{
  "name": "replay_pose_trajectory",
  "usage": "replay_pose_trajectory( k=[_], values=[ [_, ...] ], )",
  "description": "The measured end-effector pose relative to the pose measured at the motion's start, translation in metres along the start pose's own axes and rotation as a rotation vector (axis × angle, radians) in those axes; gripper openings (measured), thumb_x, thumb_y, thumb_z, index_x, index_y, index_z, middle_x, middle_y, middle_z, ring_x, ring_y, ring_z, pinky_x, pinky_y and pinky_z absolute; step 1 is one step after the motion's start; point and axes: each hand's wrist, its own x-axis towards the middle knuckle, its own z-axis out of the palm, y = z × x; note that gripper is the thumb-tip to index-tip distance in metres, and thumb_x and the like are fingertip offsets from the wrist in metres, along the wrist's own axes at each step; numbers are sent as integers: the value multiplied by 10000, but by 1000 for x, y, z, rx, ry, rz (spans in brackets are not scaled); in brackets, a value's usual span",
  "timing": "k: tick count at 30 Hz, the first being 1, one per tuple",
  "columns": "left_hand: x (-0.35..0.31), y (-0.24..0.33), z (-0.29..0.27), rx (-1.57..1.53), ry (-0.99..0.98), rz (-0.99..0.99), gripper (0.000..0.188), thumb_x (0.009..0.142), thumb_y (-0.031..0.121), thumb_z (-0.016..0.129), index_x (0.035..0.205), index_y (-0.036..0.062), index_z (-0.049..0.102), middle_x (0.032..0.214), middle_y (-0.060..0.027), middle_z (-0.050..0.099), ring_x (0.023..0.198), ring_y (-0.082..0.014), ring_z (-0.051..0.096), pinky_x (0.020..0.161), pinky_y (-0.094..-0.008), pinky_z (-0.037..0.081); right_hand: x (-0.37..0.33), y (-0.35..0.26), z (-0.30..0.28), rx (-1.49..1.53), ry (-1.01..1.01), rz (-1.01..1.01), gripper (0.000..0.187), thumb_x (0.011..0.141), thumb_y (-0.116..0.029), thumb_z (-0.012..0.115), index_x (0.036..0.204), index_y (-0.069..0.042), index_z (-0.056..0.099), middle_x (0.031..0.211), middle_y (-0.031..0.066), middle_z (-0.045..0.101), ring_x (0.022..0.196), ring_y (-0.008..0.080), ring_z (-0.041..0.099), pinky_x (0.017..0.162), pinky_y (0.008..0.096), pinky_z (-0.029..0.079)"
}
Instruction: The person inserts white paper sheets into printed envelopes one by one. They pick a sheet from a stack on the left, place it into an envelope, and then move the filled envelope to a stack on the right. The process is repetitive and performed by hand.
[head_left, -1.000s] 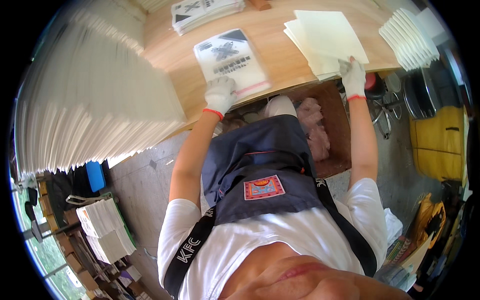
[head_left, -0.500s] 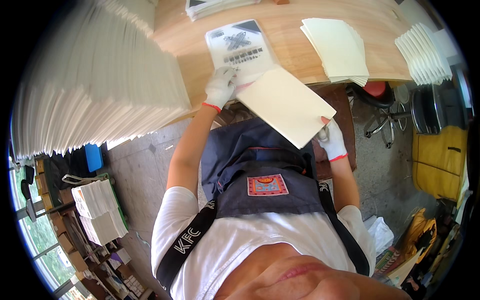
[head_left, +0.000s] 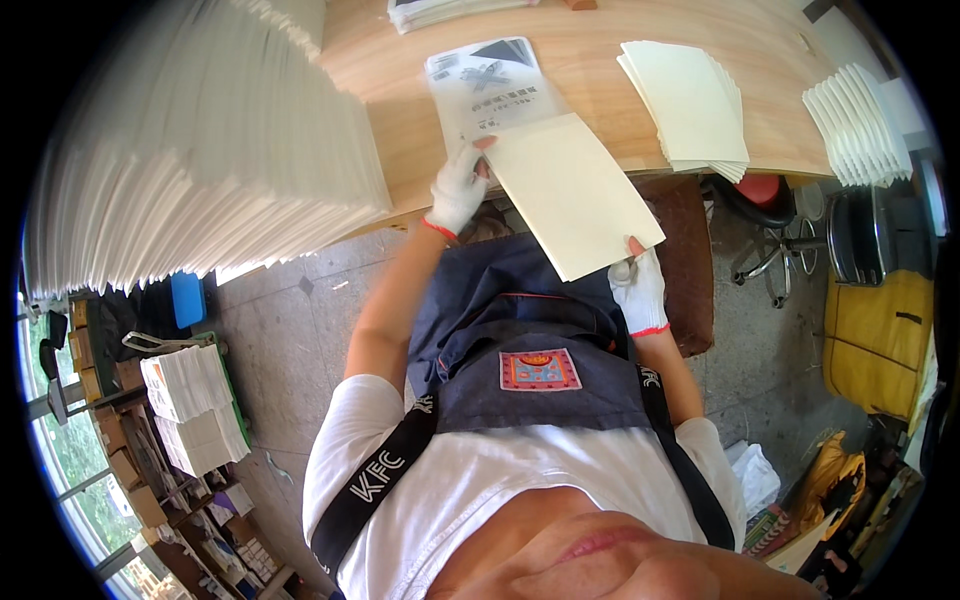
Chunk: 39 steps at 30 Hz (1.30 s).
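Note:
A cream-coloured pad of paper (head_left: 575,195) slants over the table's front edge, held between my two gloved hands. My left hand (head_left: 458,192) pinches its far left corner, thumb on top. At the near right corner my right hand (head_left: 640,288) grips it, with the thumb on the upper face and the fingers underneath. The pad's far end meets a translucent plastic bag (head_left: 480,100) with dark printing, which lies flat on the table. Whether that end is inside the bag or only on top of it, I cannot tell.
Tall stacks of white paper pads (head_left: 230,150) fill the table's left side. A fanned pile of cream pads (head_left: 690,105) lies to the right, with a row of pads (head_left: 858,125) beyond. More bags (head_left: 450,12) lie at the back. A stool (head_left: 755,195) stands under the right edge.
The pad has turned slightly more upright and overlaps more of the bag. My left hand has moved from the bag's edge to the pad's far left corner. My right hand has shifted slightly left.

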Motion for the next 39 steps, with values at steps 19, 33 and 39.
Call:
replay_pose_trajectory(
  k=[19, 33, 39],
  values=[
    [-110, 46, 106, -1138, -13, -1297, 156, 868, 84, 517, 968, -4, 599, 809, -91, 636, 645, -175, 611, 567, -295, 533, 54, 73, 14, 417, -69, 217, 317, 919, -88, 455, 1216, -6, 383, 1147, 177, 488, 1040, 313, 541, 884, 432, 497],
    [-98, 12, -6, -959, -192, -1168, 243, 894, 149, 468, 1057, -22, 528, 940, -122, 613, 784, -214, 633, 640, -298, 542, 57, 74, 77, -1523, -759, -374, 201, 864, -198, 468, 1014, -75, 520, 765, 118, 646, 653, 268, 633, 492, 390, 448],
    [-103, -5, -2, -931, -272, -1155, 242, 892, 136, 466, 1027, -57, 518, 929, -149, 622, 753, -215, 642, 631, -299, 546, 63, 86, 101, -1894, -869, -477, 149, 843, -191, 472, 928, -79, 521, 686, 111, 625, 606, 269, 616, 519, 393, 464]
  ],
)
